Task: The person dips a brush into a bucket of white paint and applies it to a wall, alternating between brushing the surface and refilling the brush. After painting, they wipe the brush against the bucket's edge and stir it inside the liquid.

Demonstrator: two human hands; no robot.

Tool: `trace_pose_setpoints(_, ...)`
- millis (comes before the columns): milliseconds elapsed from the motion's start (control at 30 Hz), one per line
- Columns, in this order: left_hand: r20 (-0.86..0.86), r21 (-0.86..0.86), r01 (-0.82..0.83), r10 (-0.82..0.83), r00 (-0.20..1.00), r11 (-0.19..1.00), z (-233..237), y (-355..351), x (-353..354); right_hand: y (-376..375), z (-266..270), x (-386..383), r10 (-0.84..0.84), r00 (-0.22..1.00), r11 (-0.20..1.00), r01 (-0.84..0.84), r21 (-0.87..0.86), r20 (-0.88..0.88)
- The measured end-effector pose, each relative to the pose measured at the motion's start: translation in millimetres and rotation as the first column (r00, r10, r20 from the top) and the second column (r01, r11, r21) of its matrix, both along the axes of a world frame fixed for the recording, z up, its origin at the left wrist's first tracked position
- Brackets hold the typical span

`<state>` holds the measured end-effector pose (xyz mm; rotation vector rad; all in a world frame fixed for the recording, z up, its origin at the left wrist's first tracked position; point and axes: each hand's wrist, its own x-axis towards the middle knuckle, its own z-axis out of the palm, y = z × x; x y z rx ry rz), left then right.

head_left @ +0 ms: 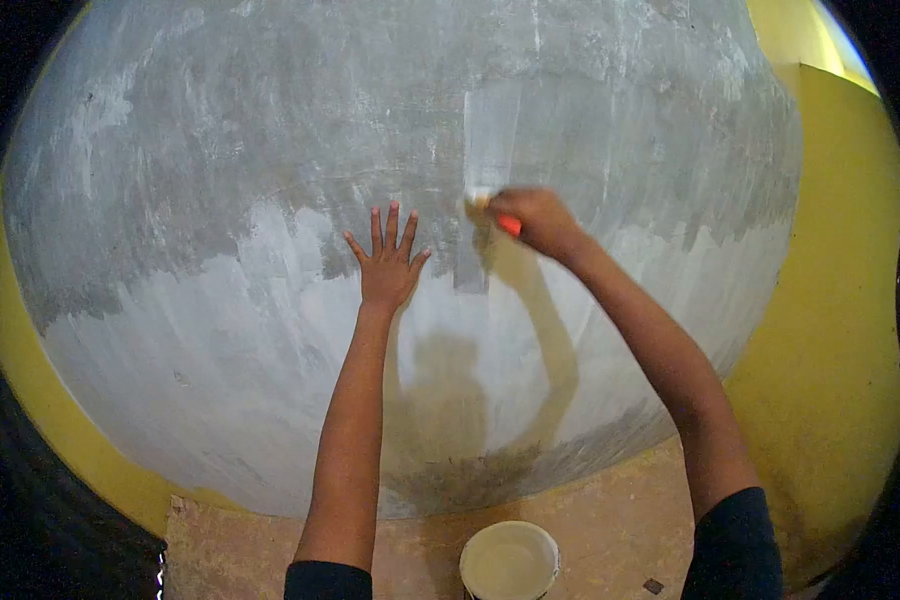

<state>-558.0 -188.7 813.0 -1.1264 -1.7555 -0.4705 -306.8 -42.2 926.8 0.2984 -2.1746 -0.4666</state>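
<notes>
My left hand [390, 268] lies flat against the grey wall [300, 120], its fingers spread and holding nothing. To its right, my right hand [538, 220] is closed around the orange handle of a brush [478, 204], whose bristles meet the wall. A pale, wet-looking strip runs up the wall above the brush. Lower down, the wall has a whitish coating with an uneven upper edge, and grey surface shows above it. The shadow of a head and arm falls on the lower wall.
A round white bucket [510, 562] with pale contents stands below, near the foot of the wall. The brownish floor [610, 510] carries a small dark piece [653, 586]. Yellow wall [830, 300] borders the grey area at the right and left.
</notes>
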Motion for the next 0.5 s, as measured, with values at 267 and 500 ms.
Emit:
trace_pose_setpoints(267,-0.025,0.003,0.017,-0.017,1.0,1.0,-7,-2,-5,1,-83,2,-0.151,0.973,0.987,0.158,0.026,-0.175)
trace_pose_setpoints(500,-0.025,0.008,0.038,-0.038,0.999,0.999,-7,-3,-5,-5,-206,26,-0.182,0.923,0.956,0.247,-0.157,0.339)
